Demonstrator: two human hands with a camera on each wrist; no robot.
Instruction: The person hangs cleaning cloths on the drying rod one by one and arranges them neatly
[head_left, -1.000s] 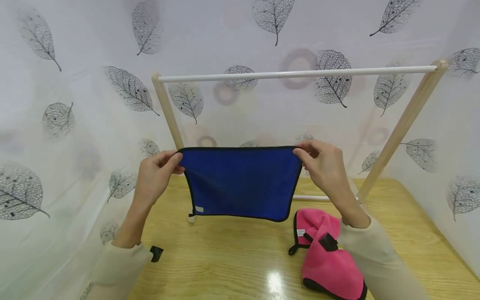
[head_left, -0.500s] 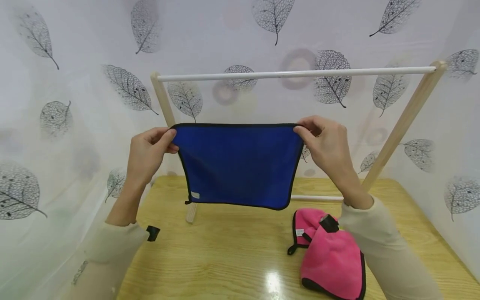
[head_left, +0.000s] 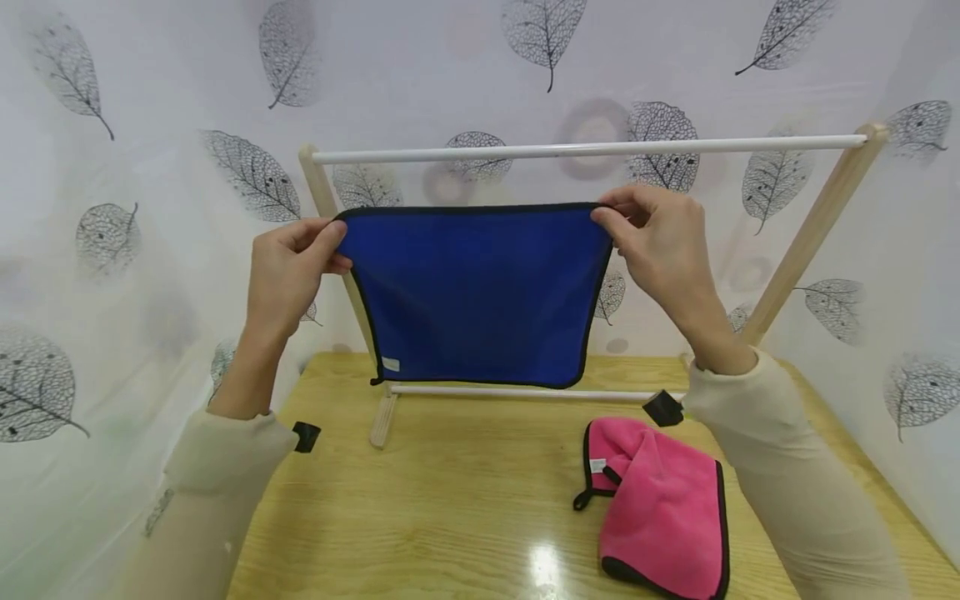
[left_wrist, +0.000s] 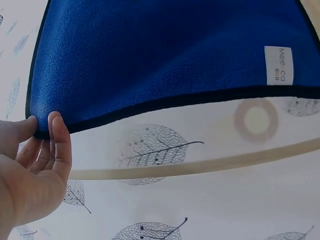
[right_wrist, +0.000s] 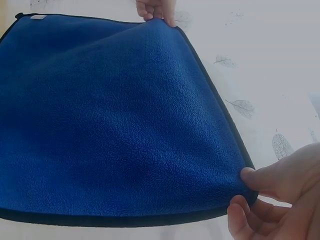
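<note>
A blue towel (head_left: 472,292) with black edging hangs spread between my two hands, its top edge nearly level. My left hand (head_left: 288,271) pinches the upper left corner between thumb and fingers. At the upper right corner my right hand (head_left: 663,246) pinches the cloth the same way. A white label (left_wrist: 279,66) shows near the lower left corner, beside a small black loop. In the head view the towel's top edge lies below the white top bar (head_left: 585,150) of a rack. Close up in the right wrist view, the fleecy cloth (right_wrist: 120,115) sags slightly between the hands.
The rack has wooden side posts (head_left: 813,237) and a low white rail (head_left: 525,392). A crumpled pink towel (head_left: 667,508) with black edging lies on the wooden table (head_left: 420,508) at the right. Behind everything hangs a pale curtain (head_left: 465,67) printed with leaves.
Both hands have raised the blue towel from low over the table to just under the top bar, spreading slightly apart. The pink towel has stayed in place.
</note>
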